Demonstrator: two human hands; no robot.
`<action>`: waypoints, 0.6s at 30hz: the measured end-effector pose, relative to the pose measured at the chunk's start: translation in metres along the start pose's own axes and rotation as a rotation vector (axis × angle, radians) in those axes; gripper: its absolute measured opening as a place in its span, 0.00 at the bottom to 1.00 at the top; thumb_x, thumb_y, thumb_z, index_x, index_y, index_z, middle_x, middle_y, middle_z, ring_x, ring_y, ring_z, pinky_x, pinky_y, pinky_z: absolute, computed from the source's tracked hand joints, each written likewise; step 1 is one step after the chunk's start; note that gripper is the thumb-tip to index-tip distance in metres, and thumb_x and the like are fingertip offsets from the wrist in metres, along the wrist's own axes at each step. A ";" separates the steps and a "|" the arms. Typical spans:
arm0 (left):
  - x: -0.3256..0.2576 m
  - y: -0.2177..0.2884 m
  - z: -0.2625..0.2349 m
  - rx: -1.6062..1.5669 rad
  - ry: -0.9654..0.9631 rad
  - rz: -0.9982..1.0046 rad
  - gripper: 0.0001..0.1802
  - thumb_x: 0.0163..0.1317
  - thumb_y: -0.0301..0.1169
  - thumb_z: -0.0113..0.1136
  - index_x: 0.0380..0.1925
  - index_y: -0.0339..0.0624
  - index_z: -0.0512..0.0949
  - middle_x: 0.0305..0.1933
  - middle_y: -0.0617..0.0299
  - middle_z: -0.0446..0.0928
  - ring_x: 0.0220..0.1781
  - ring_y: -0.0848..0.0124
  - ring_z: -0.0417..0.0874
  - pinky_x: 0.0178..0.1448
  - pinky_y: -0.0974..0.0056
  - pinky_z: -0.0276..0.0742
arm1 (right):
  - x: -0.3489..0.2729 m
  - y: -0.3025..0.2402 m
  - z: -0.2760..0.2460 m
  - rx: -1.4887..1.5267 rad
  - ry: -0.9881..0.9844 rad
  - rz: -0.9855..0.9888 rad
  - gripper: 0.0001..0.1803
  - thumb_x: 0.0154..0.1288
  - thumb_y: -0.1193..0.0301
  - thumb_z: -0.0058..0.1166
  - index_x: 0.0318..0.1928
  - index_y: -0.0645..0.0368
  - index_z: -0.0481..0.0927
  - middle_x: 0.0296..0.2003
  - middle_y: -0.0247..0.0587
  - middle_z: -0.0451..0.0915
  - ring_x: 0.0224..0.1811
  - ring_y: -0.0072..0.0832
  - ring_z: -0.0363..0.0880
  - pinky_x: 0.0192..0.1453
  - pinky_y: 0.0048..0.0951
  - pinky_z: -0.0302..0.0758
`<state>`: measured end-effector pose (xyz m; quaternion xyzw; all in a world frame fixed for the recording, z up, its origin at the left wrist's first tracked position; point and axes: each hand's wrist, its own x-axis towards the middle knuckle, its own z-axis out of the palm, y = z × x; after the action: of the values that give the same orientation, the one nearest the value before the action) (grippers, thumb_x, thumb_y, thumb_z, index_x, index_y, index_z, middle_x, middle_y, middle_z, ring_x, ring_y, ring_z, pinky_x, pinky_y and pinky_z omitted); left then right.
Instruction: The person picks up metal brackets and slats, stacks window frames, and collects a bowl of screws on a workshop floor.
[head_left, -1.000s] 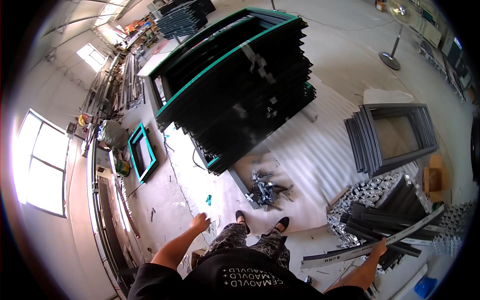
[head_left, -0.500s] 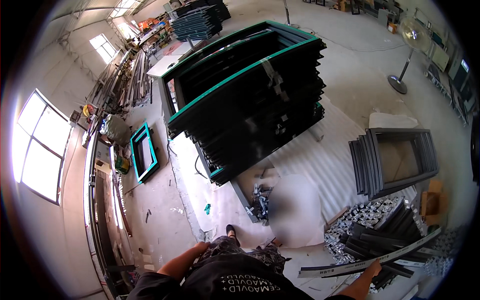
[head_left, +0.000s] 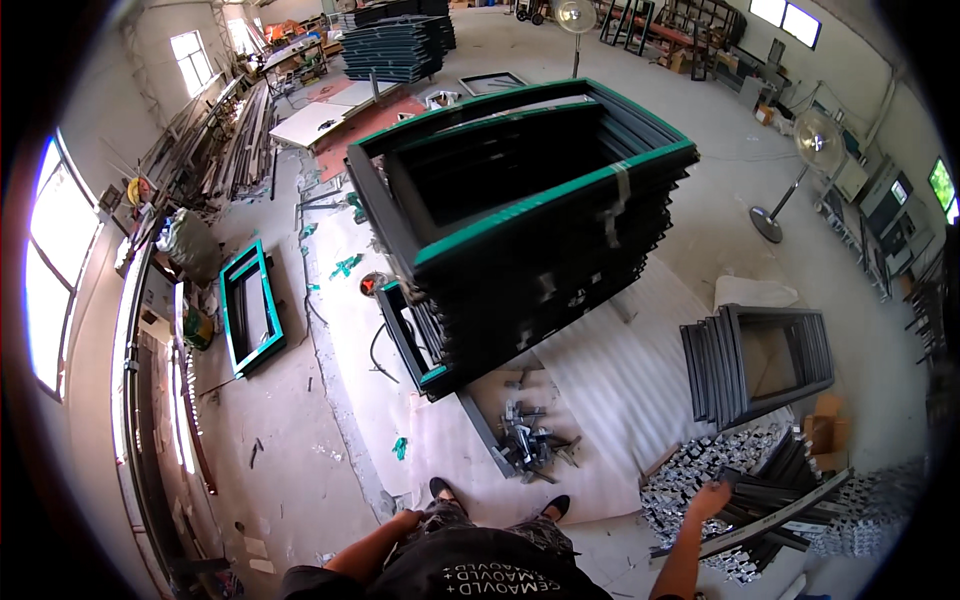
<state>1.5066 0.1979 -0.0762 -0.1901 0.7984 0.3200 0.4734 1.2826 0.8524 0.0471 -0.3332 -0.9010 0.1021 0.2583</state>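
Observation:
My right hand (head_left: 709,499) is closed at the end of a short dark bar (head_left: 731,477), above a heap of dark strips and small silvery metal pieces (head_left: 682,494). Under my right wrist a long bar with a pale printed face (head_left: 775,519) lies slantwise across the heap. At my left thigh, my left hand (head_left: 406,520) rests against the patterned trousers; its fingers are mostly hidden. Ahead of me, a tall stack of black rectangular frames (head_left: 560,290) has green tape along its top edges. Small dark metal brackets (head_left: 532,440) lie in a loose pile before my feet.
Grey frames (head_left: 728,370) lean together on the right, with a cardboard box (head_left: 826,432) close by. A green-edged frame (head_left: 236,325) lies on the floor to the left. A pedestal fan (head_left: 767,222) stands far right. Pale sheeting (head_left: 590,400) covers part of the floor.
My right hand has let go of the long bar, which now lies on the heap, and has moved up to a short dark bar. My view has tilted up; my left hand stays at my thigh.

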 end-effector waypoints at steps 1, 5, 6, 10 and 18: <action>0.004 -0.015 -0.011 0.137 -0.005 0.108 0.21 0.57 0.45 0.48 0.45 0.45 0.74 0.41 0.47 0.76 0.46 0.56 0.78 0.50 0.55 0.71 | -0.023 -0.029 0.010 0.092 -0.061 0.006 0.17 0.51 0.72 0.51 0.43 0.67 0.75 0.41 0.54 0.75 0.45 0.47 0.72 0.51 0.41 0.68; -0.032 -0.021 -0.066 -0.750 0.019 -0.376 0.16 0.60 0.41 0.50 0.46 0.48 0.70 0.39 0.55 0.76 0.43 0.63 0.79 0.44 0.54 0.75 | -0.130 -0.132 0.060 0.319 -0.348 -0.002 0.15 0.44 0.74 0.55 0.36 0.63 0.75 0.35 0.47 0.76 0.39 0.45 0.73 0.46 0.41 0.69; -0.041 -0.036 -0.075 -0.755 0.025 -0.377 0.16 0.60 0.41 0.50 0.46 0.48 0.70 0.39 0.55 0.76 0.43 0.63 0.79 0.44 0.54 0.75 | -0.164 -0.165 0.075 0.422 -0.387 -0.087 0.13 0.44 0.74 0.55 0.34 0.63 0.76 0.33 0.46 0.76 0.39 0.43 0.74 0.46 0.39 0.70; -0.067 -0.112 -0.079 -1.247 0.105 -0.364 0.15 0.60 0.41 0.49 0.44 0.48 0.69 0.40 0.56 0.78 0.42 0.62 0.79 0.43 0.53 0.75 | -0.272 -0.322 0.056 0.679 -0.863 -0.184 0.12 0.47 0.74 0.58 0.35 0.62 0.78 0.32 0.44 0.80 0.33 0.31 0.81 0.38 0.28 0.76; -0.050 -0.241 -0.028 -1.565 0.256 -0.475 0.15 0.59 0.36 0.47 0.44 0.42 0.67 0.38 0.49 0.77 0.41 0.57 0.79 0.43 0.51 0.76 | -0.358 -0.454 0.060 0.522 -1.127 -0.887 0.13 0.49 0.64 0.57 0.33 0.58 0.79 0.30 0.44 0.80 0.32 0.38 0.80 0.36 0.35 0.75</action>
<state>1.6594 0.0043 -0.1025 -0.6632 0.3312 0.6507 0.1646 1.2328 0.2739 0.0154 0.2343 -0.8926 0.3533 -0.1535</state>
